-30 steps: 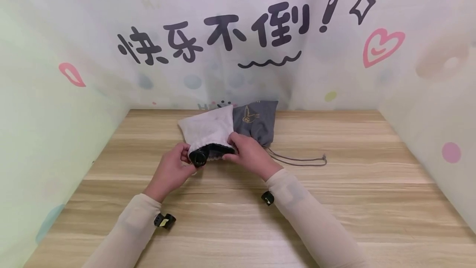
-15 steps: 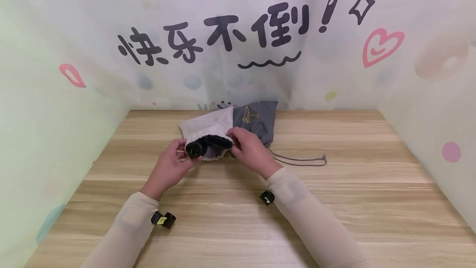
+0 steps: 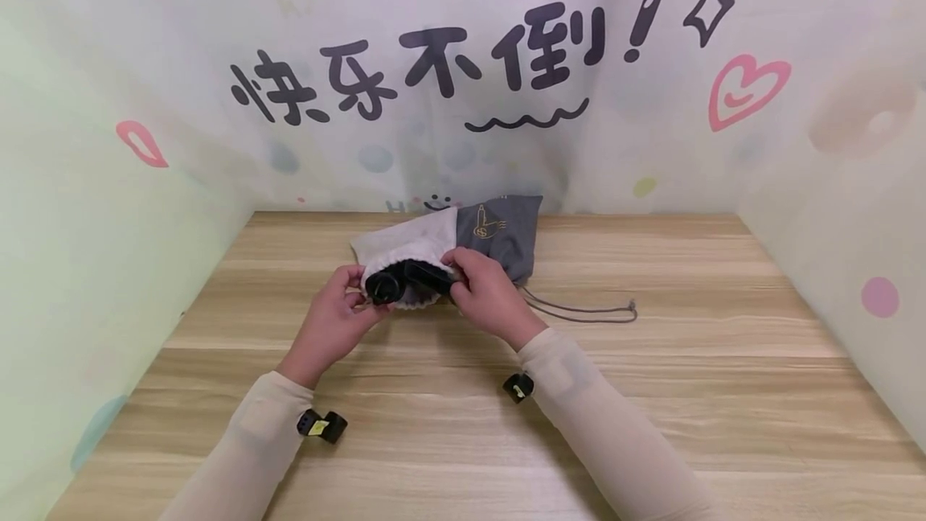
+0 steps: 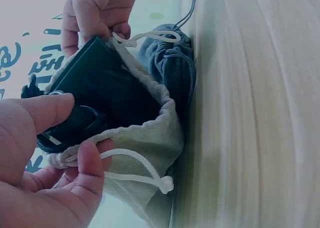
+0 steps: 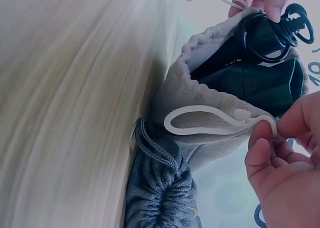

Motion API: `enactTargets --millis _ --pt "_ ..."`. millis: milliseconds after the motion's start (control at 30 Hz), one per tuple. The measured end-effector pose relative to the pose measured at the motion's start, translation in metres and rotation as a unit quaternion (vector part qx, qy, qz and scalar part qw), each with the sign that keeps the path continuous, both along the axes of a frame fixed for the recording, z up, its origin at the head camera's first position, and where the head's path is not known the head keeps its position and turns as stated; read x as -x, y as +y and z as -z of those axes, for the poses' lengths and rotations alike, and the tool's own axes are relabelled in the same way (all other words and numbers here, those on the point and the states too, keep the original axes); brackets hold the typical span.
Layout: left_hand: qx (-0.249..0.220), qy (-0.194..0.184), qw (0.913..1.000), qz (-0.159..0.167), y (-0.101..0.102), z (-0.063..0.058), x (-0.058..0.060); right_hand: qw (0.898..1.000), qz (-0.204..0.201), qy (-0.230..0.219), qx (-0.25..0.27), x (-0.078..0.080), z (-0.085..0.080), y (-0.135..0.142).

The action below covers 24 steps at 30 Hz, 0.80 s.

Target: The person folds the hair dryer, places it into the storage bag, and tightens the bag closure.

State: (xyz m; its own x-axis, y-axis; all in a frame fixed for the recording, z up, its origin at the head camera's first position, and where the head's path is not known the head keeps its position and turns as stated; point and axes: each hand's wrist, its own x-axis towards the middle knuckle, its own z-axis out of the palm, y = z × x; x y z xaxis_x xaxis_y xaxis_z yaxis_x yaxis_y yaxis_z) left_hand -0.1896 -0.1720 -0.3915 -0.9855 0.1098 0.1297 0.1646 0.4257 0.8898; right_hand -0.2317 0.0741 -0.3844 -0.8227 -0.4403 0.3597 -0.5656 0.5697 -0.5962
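Observation:
A light grey drawstring pouch (image 3: 405, 239) lies near the back of the table, its gathered mouth facing the person and spread wide. Inside it sits a dark appliance (image 5: 245, 83) with a wide, hollow, nozzle-like end and a handle wrapped in black cord (image 5: 292, 25). My left hand (image 3: 336, 324) holds the left side of the mouth, thumb over the cord-wrapped handle and fingers under the hem. Opposite, my right hand (image 3: 488, 296) pinches the right side of the hem where a white drawstring (image 5: 210, 131) comes out. The appliance's far part is hidden in the pouch.
A dark grey drawstring pouch (image 3: 510, 231) with a yellow hair-dryer drawing lies against the light pouch's right side. Its cord (image 3: 589, 313) trails right over the wood-grain table (image 3: 434, 441). A printed cloth wall (image 3: 637, 143) rises right behind.
The pouch mouth has been raised and spread wider, showing more of the dark appliance inside. Both hands have kept hold of the rim, with only small shifts.

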Motion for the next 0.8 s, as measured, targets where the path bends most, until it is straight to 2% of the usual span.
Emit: enactTargets --millis 100,200,300,367,467,600,700,800 --pt "0.022 -0.013 0.9997 0.0 -0.001 -0.003 -0.001 1.0 -0.005 -0.006 -0.007 -0.001 -0.001 0.001" --pt "0.063 -0.023 0.9977 0.003 -0.004 -0.002 -0.003 0.999 -0.017 -0.012 -0.025 -0.001 -0.002 0.002" --pt "0.117 -0.005 0.9931 0.014 -0.005 0.002 -0.007 0.998 -0.031 -0.024 -0.046 -0.001 -0.002 0.003" --pt "0.164 0.017 0.9861 0.023 -0.006 0.007 -0.01 0.997 -0.037 -0.035 -0.058 -0.001 -0.001 0.004" --pt "0.233 0.039 0.9706 0.044 -0.006 0.017 -0.014 0.995 -0.042 -0.047 -0.073 -0.002 0.001 0.004" --pt "0.276 0.04 0.9579 0.069 -0.008 0.025 -0.014 0.994 -0.045 -0.046 -0.088 -0.001 0.006 0.005" --pt "0.291 0.04 0.9532 0.07 -0.01 0.024 -0.016 0.994 -0.047 -0.044 -0.091 0.0 0.008 0.005" --pt "0.319 0.051 0.9445 0.057 -0.012 0.016 -0.023 0.994 -0.052 -0.045 -0.089 0.0 0.009 0.005"
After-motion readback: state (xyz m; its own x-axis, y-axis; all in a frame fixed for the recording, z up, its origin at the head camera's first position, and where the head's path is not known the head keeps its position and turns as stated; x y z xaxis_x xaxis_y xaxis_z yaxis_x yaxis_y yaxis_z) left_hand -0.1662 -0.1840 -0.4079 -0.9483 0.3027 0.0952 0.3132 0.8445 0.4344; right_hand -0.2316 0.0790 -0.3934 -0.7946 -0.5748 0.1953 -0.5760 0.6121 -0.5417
